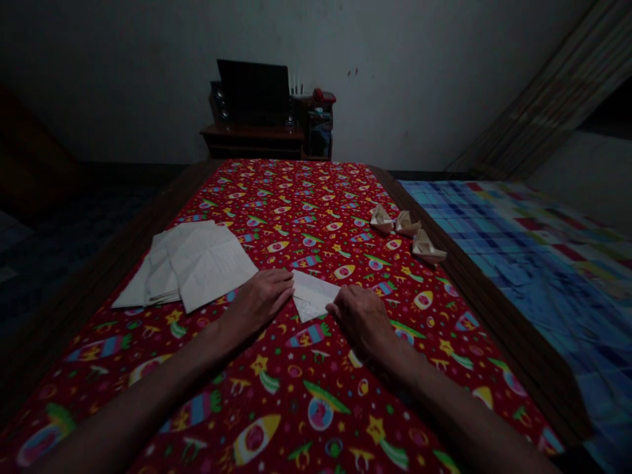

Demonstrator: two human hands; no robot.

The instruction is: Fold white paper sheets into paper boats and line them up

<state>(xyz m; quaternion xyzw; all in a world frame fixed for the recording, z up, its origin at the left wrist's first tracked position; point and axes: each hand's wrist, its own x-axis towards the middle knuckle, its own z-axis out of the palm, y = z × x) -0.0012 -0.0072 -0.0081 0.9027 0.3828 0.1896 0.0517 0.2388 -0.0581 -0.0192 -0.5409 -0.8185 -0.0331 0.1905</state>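
Note:
A partly folded sheet of white paper (318,294) lies on the red patterned cloth, with a pointed flap towards me. My left hand (269,294) is closed at the paper's left end, its fingers together and the thumb hidden. At the right end, my right hand (363,315) has curled fingers pinching the paper's corner. Left of my left hand is a fanned pile of white paper sheets (212,260) with crease marks. Three folded paper boats (381,219) stand near the cloth's right edge, beyond my right hand.
The red cloth (306,368) covers a long table with dark wooden edges (538,368). Against the far wall stand a black monitor (254,89) on a wooden desk (251,137) and a red telephone (324,96). A bed with a blue checked cover (498,243) is at right.

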